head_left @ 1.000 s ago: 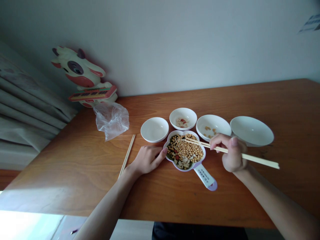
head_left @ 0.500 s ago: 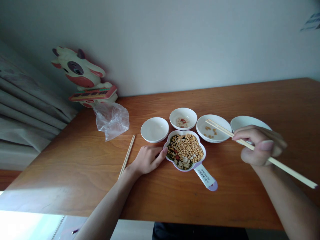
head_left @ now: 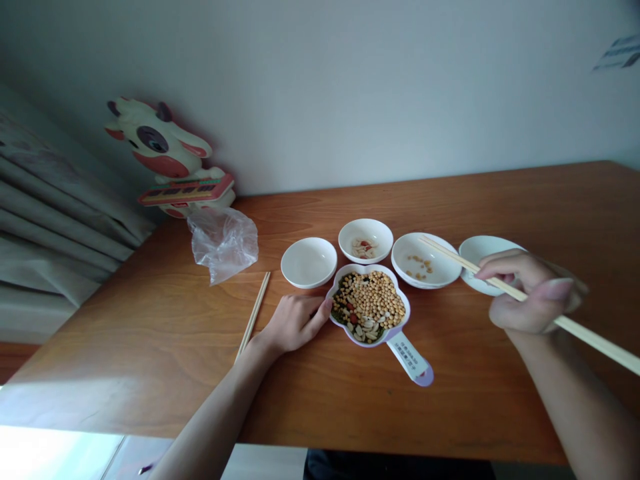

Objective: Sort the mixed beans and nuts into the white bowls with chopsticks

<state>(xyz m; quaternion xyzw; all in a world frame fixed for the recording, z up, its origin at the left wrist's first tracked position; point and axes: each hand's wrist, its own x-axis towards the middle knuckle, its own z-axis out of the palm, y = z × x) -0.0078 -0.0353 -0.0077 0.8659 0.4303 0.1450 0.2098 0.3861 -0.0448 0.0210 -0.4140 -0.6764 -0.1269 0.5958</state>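
Pinched in the right hand [head_left: 537,297], a pair of wooden chopsticks [head_left: 460,260] slants with its tips over the white bowl [head_left: 445,267] of scattered soybeans [head_left: 425,264]; whether they grip anything is unclear. Fingers loosely extended, the left hand [head_left: 295,323] touches the lobed scoop [head_left: 425,377] with its thumb. Most beans and nuts lie there; the peanut bowl [head_left: 367,230] behind holds few, so work looks early.

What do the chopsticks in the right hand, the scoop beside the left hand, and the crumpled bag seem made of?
Chopsticks: likely wood or bamboo, matte, judging by the pale straw colour; no grain discernible.
Scoop: probably moulded plastic, smooth, lavender outside, with rounded lobes and a paler rim.
Bag: apparently thin plastic film, see-through and slightly glossy, its creases catching light.
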